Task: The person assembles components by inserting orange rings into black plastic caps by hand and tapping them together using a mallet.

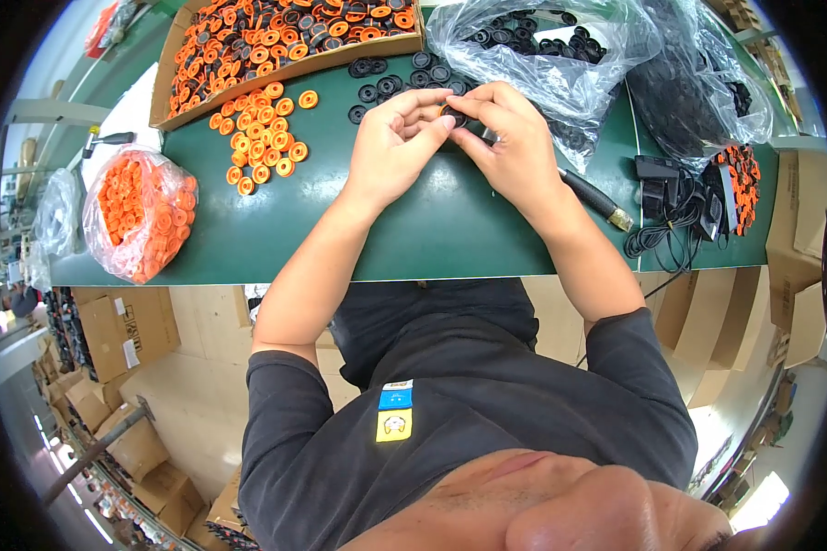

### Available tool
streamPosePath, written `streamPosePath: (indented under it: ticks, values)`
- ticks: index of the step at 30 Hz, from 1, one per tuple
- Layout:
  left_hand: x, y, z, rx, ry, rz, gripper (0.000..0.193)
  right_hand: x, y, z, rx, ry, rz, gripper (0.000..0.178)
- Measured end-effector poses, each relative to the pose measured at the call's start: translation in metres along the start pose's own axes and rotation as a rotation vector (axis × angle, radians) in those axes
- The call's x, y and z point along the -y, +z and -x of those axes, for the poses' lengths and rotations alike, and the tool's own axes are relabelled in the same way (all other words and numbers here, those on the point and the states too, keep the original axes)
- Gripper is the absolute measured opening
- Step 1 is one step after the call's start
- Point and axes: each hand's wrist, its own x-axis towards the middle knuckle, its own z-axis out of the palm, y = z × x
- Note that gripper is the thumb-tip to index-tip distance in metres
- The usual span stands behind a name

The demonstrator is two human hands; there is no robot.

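In front of me, over the green table, both hands meet at a small round black plastic part (454,117) with a bit of orange at its edge. My left hand (386,151) pinches it from the left with thumb and fingertips. From the other side, the fingers and thumb of my right hand (513,138) close on it, covering much of it. Loose black discs (377,90) lie just beyond the left fingers. Several orange round pieces (266,138) are spread to the left. A tool with a black handle (590,193) lies partly beneath my right forearm.
A cardboard box (294,70) of orange-and-black parts stands at the far left. Nearer sits a plastic bag of orange pieces (142,216). See-through bags with black parts (542,55) fill the far right. Black cables (662,234) and orange-and-black pieces (742,184) lie at right.
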Motion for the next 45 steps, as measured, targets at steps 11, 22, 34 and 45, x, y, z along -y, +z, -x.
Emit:
streamPosePath:
  ticks: [11,22,34,45]
  values:
    - [0.003,0.003,-0.003,-0.069,-0.029,-0.04,0.022,-0.003,0.003,0.001,0.01,0.024,-0.026,0.037]
    - [-0.003,0.01,0.0,-0.199,0.441,-0.438,0.022,-0.008,0.002,-0.003,0.003,0.186,-0.381,0.028]
    - [0.003,0.01,0.0,-0.211,0.425,-0.429,0.018,-0.007,0.002,0.0,0.049,0.37,-0.523,0.023]
    - [0.007,0.01,0.002,-0.185,0.242,-0.208,0.018,-0.006,0.002,0.0,0.076,0.515,-0.623,0.022]
